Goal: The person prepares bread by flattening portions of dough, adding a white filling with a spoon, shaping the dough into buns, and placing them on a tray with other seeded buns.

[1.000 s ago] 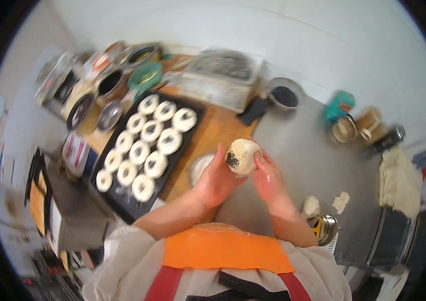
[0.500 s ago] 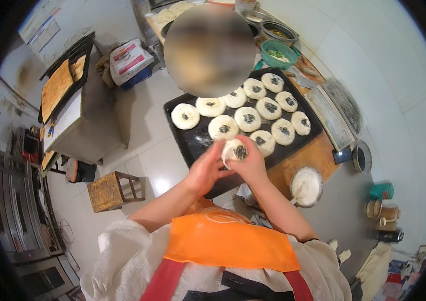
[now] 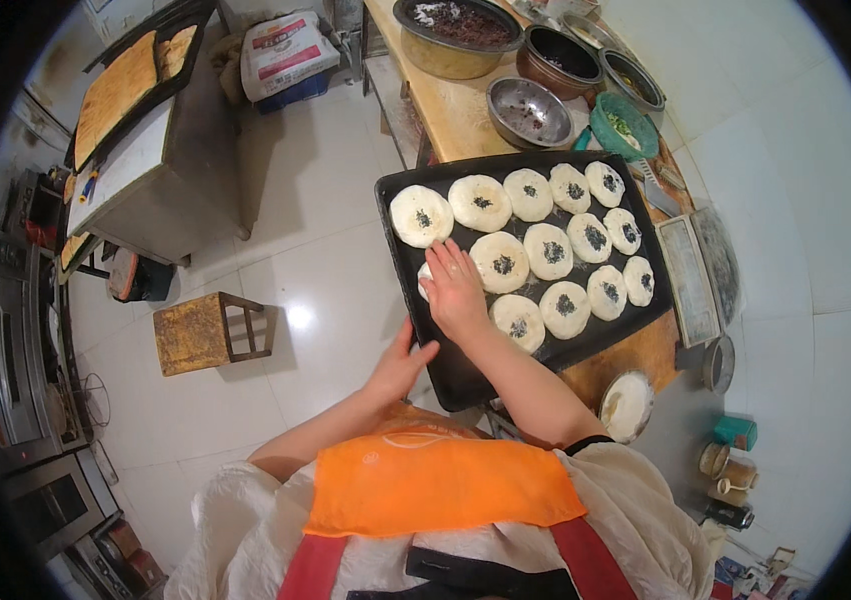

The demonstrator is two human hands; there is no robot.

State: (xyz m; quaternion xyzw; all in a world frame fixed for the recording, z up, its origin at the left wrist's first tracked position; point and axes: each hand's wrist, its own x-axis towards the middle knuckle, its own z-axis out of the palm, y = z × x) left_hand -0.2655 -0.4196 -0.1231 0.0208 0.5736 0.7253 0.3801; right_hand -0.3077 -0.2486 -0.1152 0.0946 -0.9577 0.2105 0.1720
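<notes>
A flat white dough round [image 3: 424, 282] lies at the left of the black baking tray [image 3: 460, 385], mostly hidden under my right hand [image 3: 456, 295]. That hand is open, its fingers stretched out and resting on the dough. My left hand [image 3: 395, 368] is at the tray's near left edge, thumb over the rim and fingers along the outside, gripping it. Several other dough rounds sit in rows on the tray, each with a dark sprinkled centre, such as the dough round [image 3: 499, 263] just right of my right hand.
Beyond the tray, a large tub of dark filling [image 3: 460, 35], a steel bowl [image 3: 530, 112] and a green bowl [image 3: 624, 127] stand on the wooden table [image 3: 460, 125]. A bowl of white paste [image 3: 626, 407] is at the near right. On the left floor stands a wooden stool [image 3: 192, 334].
The dough round held between both hands is now down on the tray under my right hand. My left hand has moved to the tray's edge. The view has shifted, showing the far bowls.
</notes>
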